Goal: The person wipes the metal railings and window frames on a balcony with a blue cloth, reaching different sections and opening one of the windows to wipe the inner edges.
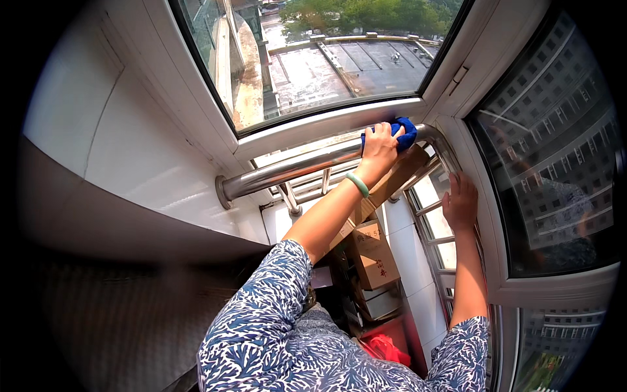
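Observation:
Below the window, a shiny metal handrail (pixel 294 167) runs from a round wall flange at the left to a bend at the right corner. My left hand (pixel 382 146) grips a folded blue cloth (pixel 405 133) and presses it on top of the rail near that bend. A pale green bangle (pixel 357 184) circles the left wrist. My right hand (pixel 460 202) rests on the side stretch of the same rail, past the bend, with its fingertips on the metal. Whether those fingers wrap around the tube is hidden.
White-framed window panes (pixel 352 63) rise ahead and to the right, with a rooftop outside. Cardboard boxes (pixel 374 257) are stacked below the rail, beside a red bag (pixel 384 349). White tiled wall (pixel 142 142) closes off the left. Metal bars (pixel 436 225) stand low at right.

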Demonstrator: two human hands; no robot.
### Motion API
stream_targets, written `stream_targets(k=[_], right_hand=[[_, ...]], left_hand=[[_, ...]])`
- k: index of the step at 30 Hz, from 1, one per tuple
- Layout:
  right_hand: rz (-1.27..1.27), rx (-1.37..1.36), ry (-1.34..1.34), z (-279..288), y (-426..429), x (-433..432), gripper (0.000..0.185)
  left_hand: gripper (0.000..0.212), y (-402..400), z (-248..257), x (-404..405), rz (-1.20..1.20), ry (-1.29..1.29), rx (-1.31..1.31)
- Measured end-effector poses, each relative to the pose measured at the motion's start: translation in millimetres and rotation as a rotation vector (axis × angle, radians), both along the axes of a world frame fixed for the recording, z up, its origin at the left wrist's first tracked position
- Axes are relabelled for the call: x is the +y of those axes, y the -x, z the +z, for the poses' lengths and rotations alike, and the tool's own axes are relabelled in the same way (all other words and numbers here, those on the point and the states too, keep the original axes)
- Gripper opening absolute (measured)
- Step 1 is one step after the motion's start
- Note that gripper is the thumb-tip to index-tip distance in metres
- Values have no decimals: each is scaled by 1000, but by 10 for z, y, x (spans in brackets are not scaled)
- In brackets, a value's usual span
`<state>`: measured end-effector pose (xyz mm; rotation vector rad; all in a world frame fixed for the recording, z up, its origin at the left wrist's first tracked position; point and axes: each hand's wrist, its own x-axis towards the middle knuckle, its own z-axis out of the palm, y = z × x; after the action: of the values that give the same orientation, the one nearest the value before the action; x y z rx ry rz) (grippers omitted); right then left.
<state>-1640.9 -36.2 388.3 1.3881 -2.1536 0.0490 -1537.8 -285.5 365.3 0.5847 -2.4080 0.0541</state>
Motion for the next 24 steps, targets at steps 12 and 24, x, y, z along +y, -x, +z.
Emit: stream_targets(k=[12, 24], right_hand=[[57, 19, 55, 5, -45, -23, 46], [68, 2, 92, -49, 17, 1, 42]], left_hand=[[62, -2180, -98, -260, 329, 99, 133], [75, -2583, -255, -154, 640, 23, 366]])
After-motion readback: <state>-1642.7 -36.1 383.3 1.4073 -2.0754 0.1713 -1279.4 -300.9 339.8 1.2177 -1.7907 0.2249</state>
